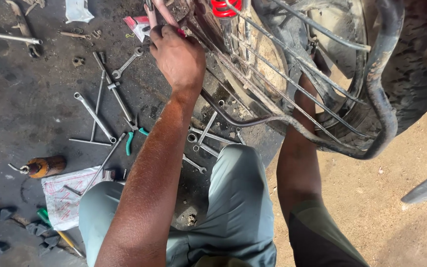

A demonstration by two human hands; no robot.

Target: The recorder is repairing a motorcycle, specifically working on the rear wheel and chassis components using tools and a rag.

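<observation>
At the top centre of the frame, the left hand (178,58) is closed around a pink-handled tool (160,14), pressed against the spoked wheel (273,74). The right hand is hidden behind the wheel and bent metal guard (366,148); only the forearm shows, so its grip cannot be told. Little room is left between spokes and guard. At left, wrenches (95,116) and green-handled pliers (133,134) lie scattered on the dark floor (16,123), near an oil can (43,166) at the lower left.
</observation>
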